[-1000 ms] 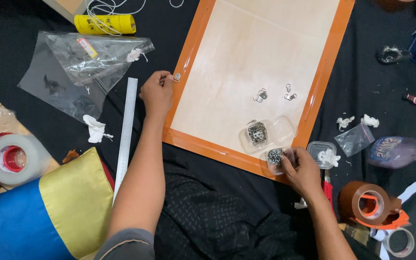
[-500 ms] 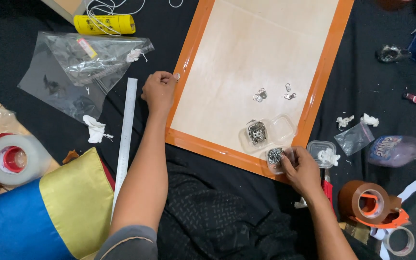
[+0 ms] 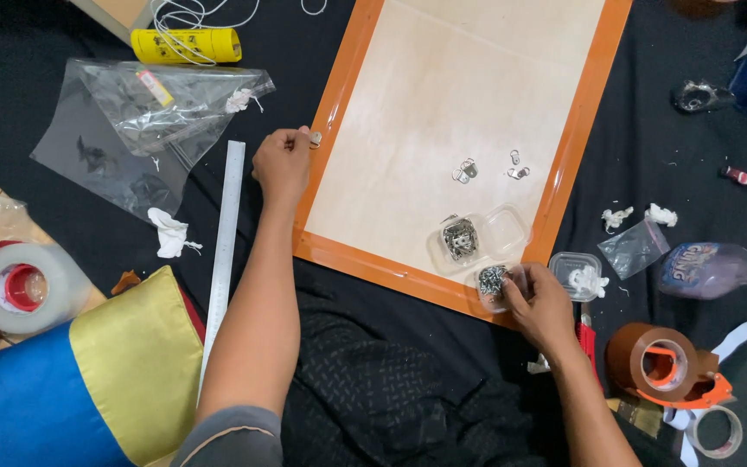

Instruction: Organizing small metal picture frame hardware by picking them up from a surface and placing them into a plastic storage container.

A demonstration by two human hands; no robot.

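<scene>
Little shifting since before: left hand (image 3: 282, 163) is still pinching a small metal hanger (image 3: 315, 137) against the orange frame (image 3: 574, 138) edge, right hand (image 3: 539, 298) fingers closing around a clear screw tub (image 3: 494, 282) at the frame's lower corner.

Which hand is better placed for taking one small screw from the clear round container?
Right. The right hand already touches the clear round container of small screws, while the left hand pinches a small metal hanger on the orange frame.
</scene>
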